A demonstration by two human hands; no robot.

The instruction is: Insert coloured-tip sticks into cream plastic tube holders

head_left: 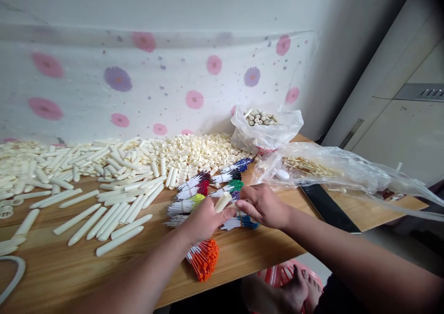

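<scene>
My left hand is closed around a short cream plastic tube, its open end facing up. Close beside it, my right hand is closed with thumb and fingers pinched on a small pale piece; its exact shape is hidden. Beneath and around the hands lie bundles of white sticks with coloured tips: dark red, yellow-green, green, blue and blue-teal. Nearer the table edge sits an orange-tipped bundle.
Long cream tubes and a heap of short slotted pieces cover the table's left and back. A plastic bag of round-ended parts stands behind. Clear plastic sheeting and a black flat strip lie to the right.
</scene>
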